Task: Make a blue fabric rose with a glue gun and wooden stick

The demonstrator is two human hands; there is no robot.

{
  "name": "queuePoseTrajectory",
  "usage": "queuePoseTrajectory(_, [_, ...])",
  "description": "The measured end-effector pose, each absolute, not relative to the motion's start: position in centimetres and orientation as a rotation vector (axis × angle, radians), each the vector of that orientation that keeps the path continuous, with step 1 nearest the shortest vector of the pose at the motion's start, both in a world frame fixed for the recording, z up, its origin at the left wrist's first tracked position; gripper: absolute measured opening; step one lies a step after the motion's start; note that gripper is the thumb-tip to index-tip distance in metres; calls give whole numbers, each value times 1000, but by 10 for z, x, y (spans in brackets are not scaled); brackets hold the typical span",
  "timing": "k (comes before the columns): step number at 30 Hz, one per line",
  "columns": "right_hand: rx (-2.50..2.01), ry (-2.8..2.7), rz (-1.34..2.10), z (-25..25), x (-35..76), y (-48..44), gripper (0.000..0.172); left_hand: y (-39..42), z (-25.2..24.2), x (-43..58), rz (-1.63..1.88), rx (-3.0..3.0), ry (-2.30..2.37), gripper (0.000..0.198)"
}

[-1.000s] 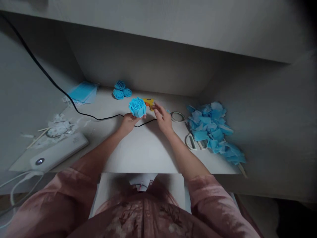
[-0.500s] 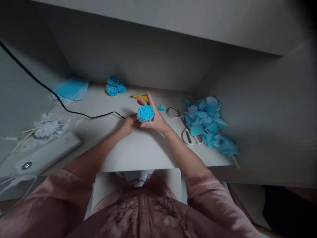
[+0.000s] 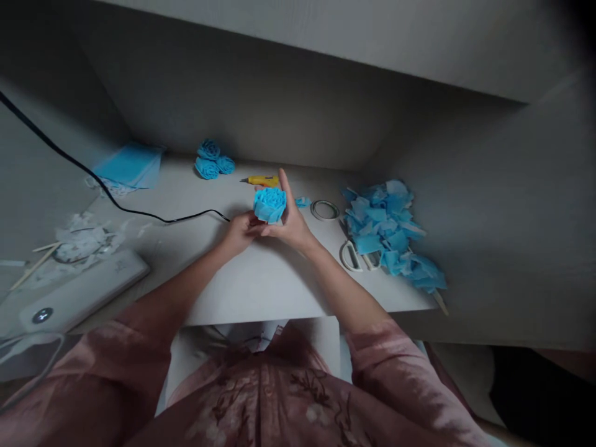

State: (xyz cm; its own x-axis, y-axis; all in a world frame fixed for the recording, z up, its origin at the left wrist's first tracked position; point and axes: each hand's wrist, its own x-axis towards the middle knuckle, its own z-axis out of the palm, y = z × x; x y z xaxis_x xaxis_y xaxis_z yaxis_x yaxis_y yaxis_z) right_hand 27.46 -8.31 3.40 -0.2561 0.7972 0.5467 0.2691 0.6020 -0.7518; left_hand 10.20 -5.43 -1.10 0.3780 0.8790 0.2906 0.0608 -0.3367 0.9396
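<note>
A blue rose-like flower (image 3: 270, 205), made of folded cloth-like pieces, is held above the middle of the table. My left hand (image 3: 242, 231) is closed under its base, the fingertips partly hidden. From the right, my right hand (image 3: 294, 226) cups the flower, thumb below and one finger pointing up; its other fingers are mostly hidden behind the petals. Just beyond lies a yellow glue gun (image 3: 261, 180) with a dark tip. A small blue scrap (image 3: 302, 202) rests beside my right hand, near a roll of tape (image 3: 325, 210).
Finished-looking blue flowers (image 3: 207, 167) sit at the back, left of centre. Blue sheets (image 3: 130, 166) lie at the back left. White scissors (image 3: 351, 256) touch a heap of blue pieces (image 3: 384, 217) on the right. A black cord (image 3: 112, 189) crosses the left, above a white box-like device (image 3: 88, 288).
The flower has tipped a little, showing more of its side. My right hand's fingers have drawn in around it from a wider spread. The whole view has shifted slightly.
</note>
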Motion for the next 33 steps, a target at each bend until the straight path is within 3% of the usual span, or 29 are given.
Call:
queuePoseTrajectory(5, [-799, -1732, 766, 35, 282, -73, 137, -52, -11, 104, 1097, 1506, 792, 52])
queuePoseTrajectory(11, [-758, -1731, 861, 32, 280, -77, 134, -55, -12, 106, 1077, 1581, 759, 48])
queuePoseTrajectory(20, [-968, -1680, 622, 28, 271, -87, 130, -57, -6, 102, 1142, 1690, 847, 44])
queuePoseTrajectory(27, [-729, -1670, 800, 28, 278, -76, 130, -53, -5, 101, 1185, 1610, 851, 44])
queuePoseTrajectory(33, [-688, -1593, 1021, 27, 274, -76, 144, -55, -5, 101, 1102, 1649, 844, 36])
